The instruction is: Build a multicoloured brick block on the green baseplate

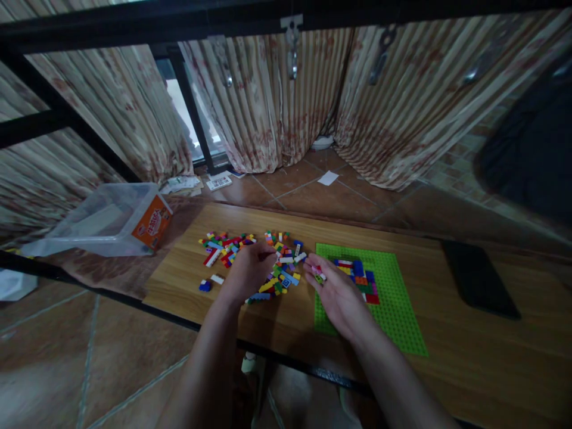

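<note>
One wooden table (447, 369) fills my view. At three o'clock of centre lies a green baseplate (393, 298) with a small block of bricks (360, 280) built on it. At nine o'clock a clear plastic tub (107, 217) lies tipped over. Loose bricks (232, 247) spread at eleven o'clock of my hands. My left hand (248, 271) curls down into the pile; whether it grips one I cannot tell. My right hand (337, 295) pinches a small brick (318, 272) at the baseplate's left edge.
</note>
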A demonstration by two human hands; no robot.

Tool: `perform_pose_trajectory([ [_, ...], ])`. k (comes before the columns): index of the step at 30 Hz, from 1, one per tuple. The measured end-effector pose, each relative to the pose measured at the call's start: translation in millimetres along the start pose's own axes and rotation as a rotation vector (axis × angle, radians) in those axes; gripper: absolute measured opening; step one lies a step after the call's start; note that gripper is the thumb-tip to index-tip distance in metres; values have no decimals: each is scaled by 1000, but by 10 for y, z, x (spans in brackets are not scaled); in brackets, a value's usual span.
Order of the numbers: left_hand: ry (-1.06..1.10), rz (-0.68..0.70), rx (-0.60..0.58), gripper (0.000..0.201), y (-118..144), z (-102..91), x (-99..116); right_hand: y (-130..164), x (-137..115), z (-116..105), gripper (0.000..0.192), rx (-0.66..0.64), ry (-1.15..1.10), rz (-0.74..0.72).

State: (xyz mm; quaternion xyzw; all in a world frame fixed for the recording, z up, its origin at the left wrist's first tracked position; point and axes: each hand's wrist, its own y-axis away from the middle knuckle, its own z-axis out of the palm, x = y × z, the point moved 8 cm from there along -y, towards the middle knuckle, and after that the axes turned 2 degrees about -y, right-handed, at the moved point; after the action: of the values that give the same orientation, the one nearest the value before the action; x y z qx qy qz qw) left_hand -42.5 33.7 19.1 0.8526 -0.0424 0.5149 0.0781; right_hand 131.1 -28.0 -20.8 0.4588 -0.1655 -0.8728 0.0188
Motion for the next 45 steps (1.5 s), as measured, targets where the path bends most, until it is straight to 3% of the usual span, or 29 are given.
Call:
perform_pose_trajectory([
  [6, -66, -4, 55, 20, -5, -136, -59, -141, 41, 23, 38, 62, 181, -135],
  [10, -116, 6, 67, 21, 7, -219, -44, -190, 118, 11, 43, 59, 227, -143],
  [18, -200, -37, 54, 17, 26, -296, -52, -93, 90, 189, 42, -64, 165, -154],
  [25, -243, -42, 37, 14, 40, -289, -30, -89, -36, 51, 32, 51, 194, -205],
  [35, -421, 38, 155, 20, -37, -281, 31, 25, -88, 10, 31, 39, 451, -218],
  [40, -410, 19, 120, 23, -94, -259, 5, 81, -140, 56, 34, 5, 540, -236],
  [45, -403, -37, 81, 30, -16, -450, -101, 77, -125, 53, 37, -13, 545, -210],
])
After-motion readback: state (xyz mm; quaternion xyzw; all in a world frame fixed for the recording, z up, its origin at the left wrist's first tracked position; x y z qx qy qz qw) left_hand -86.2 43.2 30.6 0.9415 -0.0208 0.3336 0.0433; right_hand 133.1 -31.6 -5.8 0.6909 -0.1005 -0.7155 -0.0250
